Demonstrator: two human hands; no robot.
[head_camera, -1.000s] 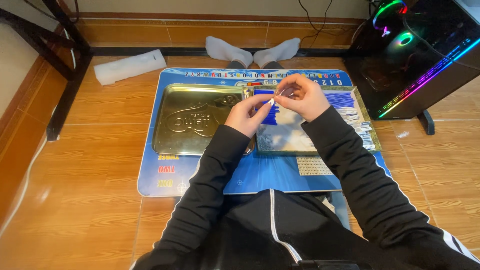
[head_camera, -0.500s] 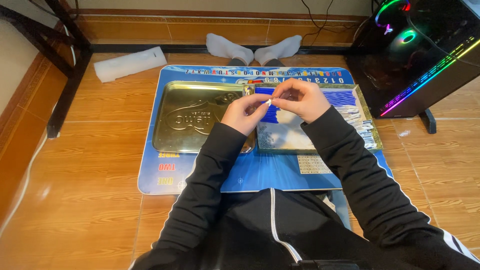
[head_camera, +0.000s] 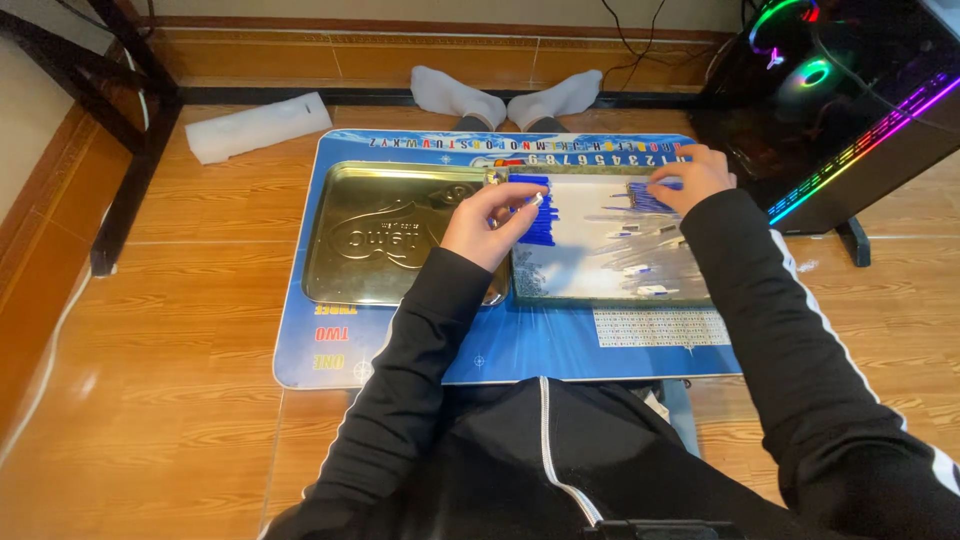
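Obs., from beside the seated person. The work is on the floor: a blue play mat (head_camera: 500, 345) lies between the outstretched legs and carries a gold tin lid (head_camera: 390, 235) at 9 o'clock and a shallow open tin tray (head_camera: 590, 270) at 3 o'clock of it.

Things in hand: thin blue sticks. One neat row (head_camera: 540, 215) lies at the tray's near-left corner, a loose bundle (head_camera: 648, 197) at its far right, and a few white-tipped strays (head_camera: 640, 270) are scattered mid-tray.

Handling, judged: very light, thin, stiff but probably easy to bend; smooth, apt to roll or slip on the metal floor. Best pinched singly near mid-length with fingertips.

Left hand (head_camera: 492, 225): hovering at the row's left edge, wrist raised, fingers half curled, thumb and forefinger close together; whether a stick sits in that pinch I cannot tell.

Right hand (head_camera: 692, 177): reached out to 1 o'clock, palm down, fingers spread flat on the bundle, touching and not visibly closed on any.
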